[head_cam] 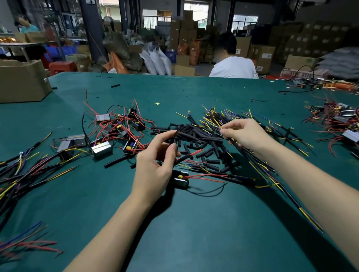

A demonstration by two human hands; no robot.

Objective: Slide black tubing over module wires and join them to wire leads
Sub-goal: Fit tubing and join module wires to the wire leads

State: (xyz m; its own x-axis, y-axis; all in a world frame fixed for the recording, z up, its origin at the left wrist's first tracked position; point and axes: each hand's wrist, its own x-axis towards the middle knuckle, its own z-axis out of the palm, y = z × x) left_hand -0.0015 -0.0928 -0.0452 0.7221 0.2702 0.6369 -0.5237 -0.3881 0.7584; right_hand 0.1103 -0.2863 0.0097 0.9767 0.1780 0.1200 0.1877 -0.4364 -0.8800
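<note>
A heap of short black tubing pieces (198, 138) lies in the middle of the green table (182, 232). My left hand (154, 159) pinches one black tube piece (175, 136) between thumb and forefinger at the heap's left edge. Under that hand sits a small black module (181, 179) with red wires (205, 175) running right. My right hand (244, 134) grips a bundle of black-sheathed wire leads (269, 171) with yellow and blue ends; the bundle trails toward me along my right forearm.
More modules with red wires (120, 127) lie left of the heap, others (349, 122) at the right edge. Finished sheathed leads (16, 172) spread at the left. A cardboard box (11, 82) stands at the back left. A person in a white shirt (233, 67) sits beyond the table.
</note>
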